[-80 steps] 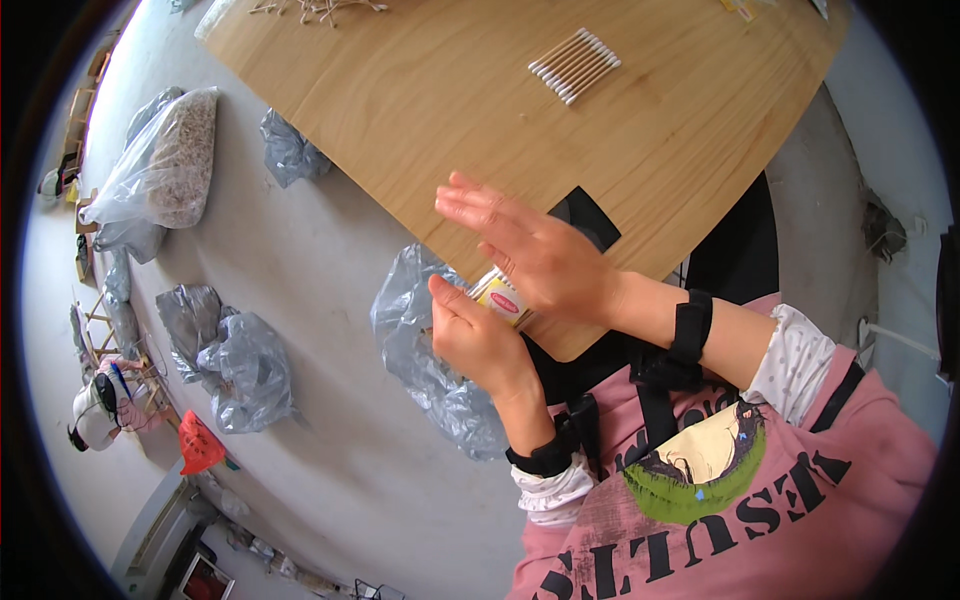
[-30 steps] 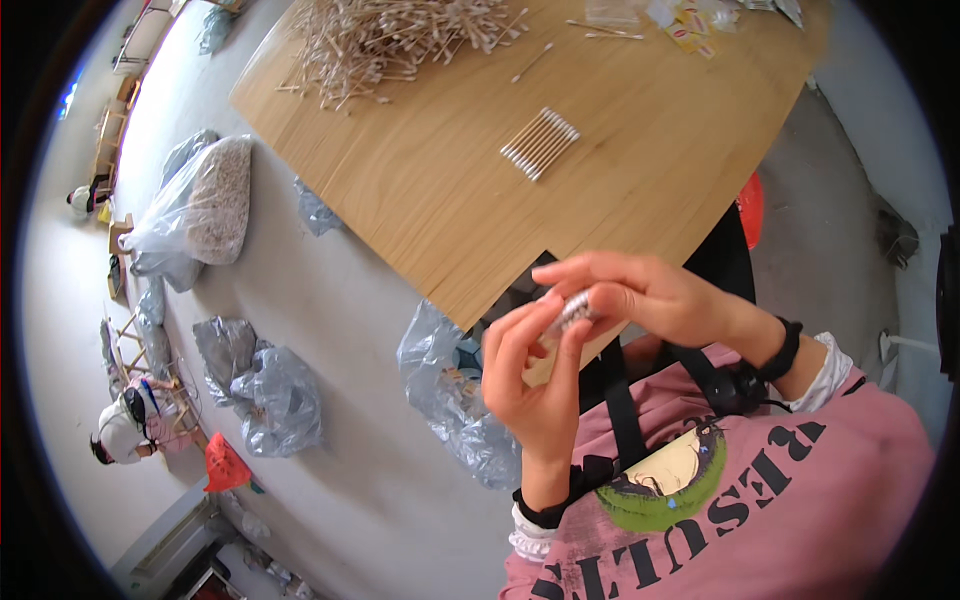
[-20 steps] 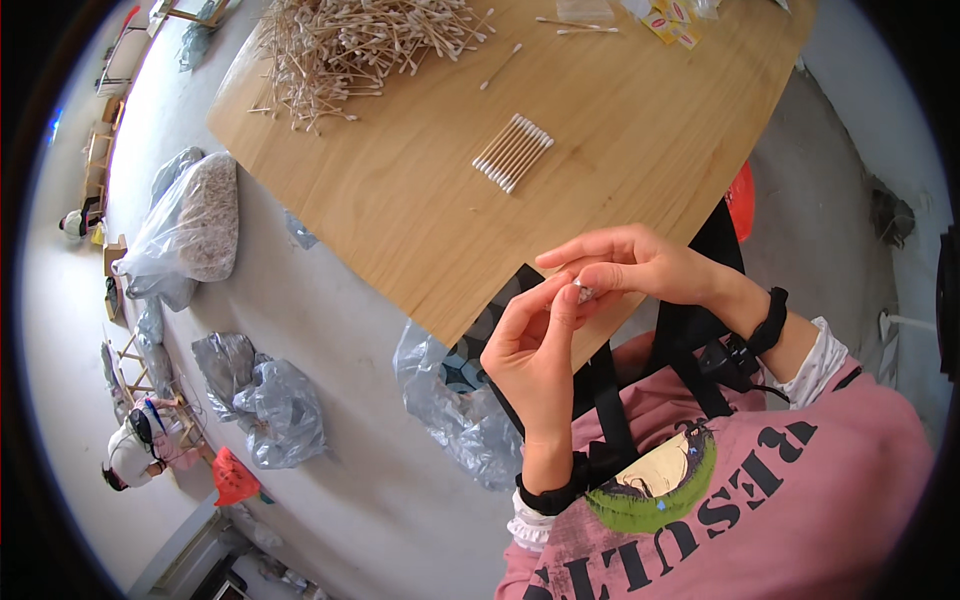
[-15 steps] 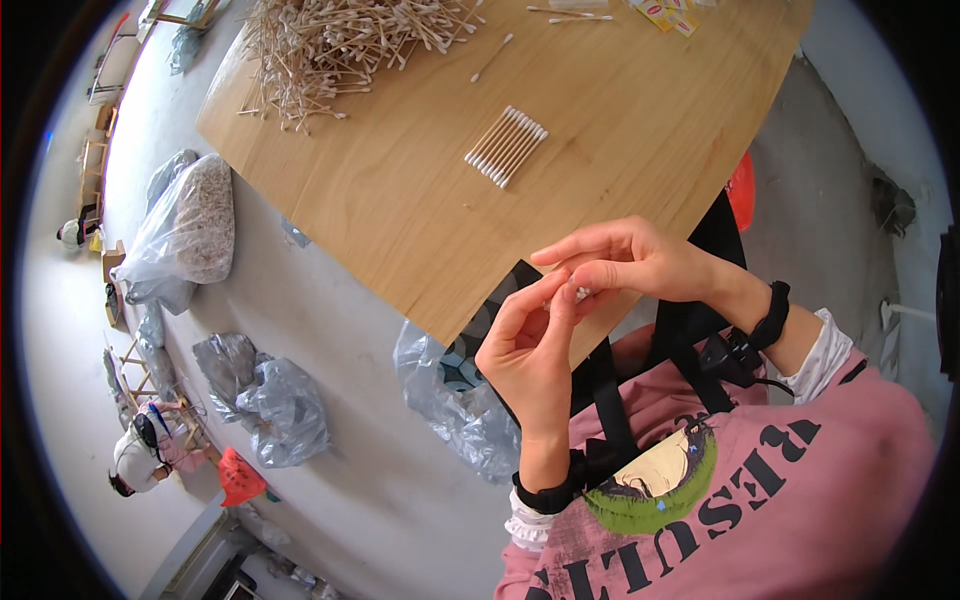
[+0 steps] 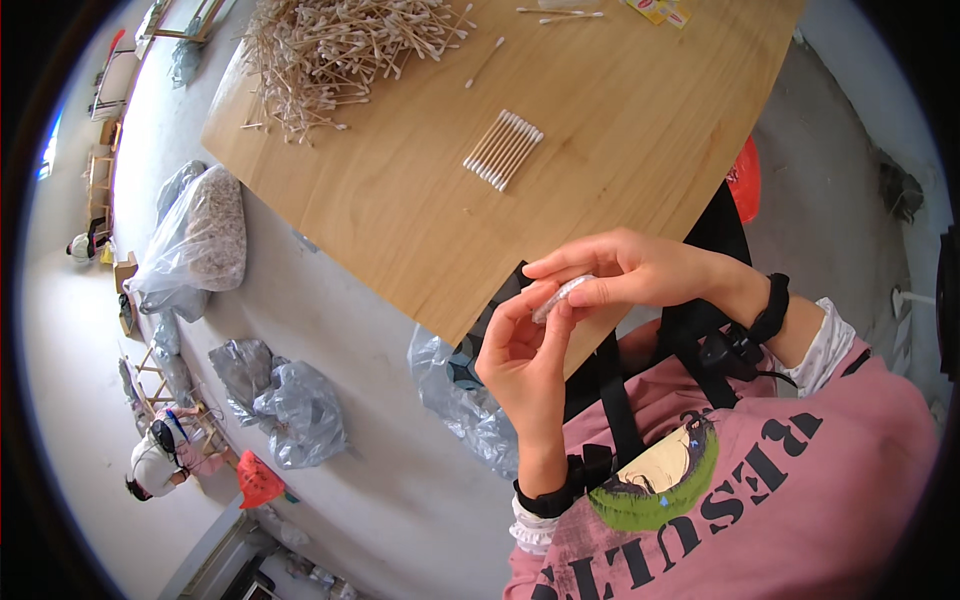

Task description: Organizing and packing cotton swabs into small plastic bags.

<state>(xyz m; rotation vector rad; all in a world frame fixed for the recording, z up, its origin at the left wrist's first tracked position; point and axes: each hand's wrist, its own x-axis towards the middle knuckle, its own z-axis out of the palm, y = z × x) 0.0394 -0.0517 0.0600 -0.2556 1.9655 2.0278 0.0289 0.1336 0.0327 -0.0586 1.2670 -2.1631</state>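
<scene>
Close to the table's near edge, my left hand [image 5: 529, 362] and my right hand [image 5: 640, 268] meet with fingertips closed around a small bundle of cotton swabs [image 5: 560, 298]. Its white cotton ends show between the thumbs and fingers; the sticks are mostly hidden. Farther up the wooden table [image 5: 400, 220] lies a neat row of cotton swabs [image 5: 503, 151], side by side and slanted. A big loose heap of cotton swabs [image 5: 340, 55] covers the far left part of the table. One single swab [image 5: 484, 62] lies between the heap and the right side.
A few swabs [image 5: 570, 16] and small yellow packets [image 5: 655, 10] lie at the far edge. Plastic bags [image 5: 295, 410] and a filled clear bag [image 5: 215, 230] sit on the floor at left, with a red bag [image 5: 260, 482]. Another red bag [image 5: 745, 180] is right of the table. People work farther left.
The bundle has turned or risen between my fingers, so more of its white ends show. My right hand has shifted slightly. The view has moved a little; the table's swabs lie as before.
</scene>
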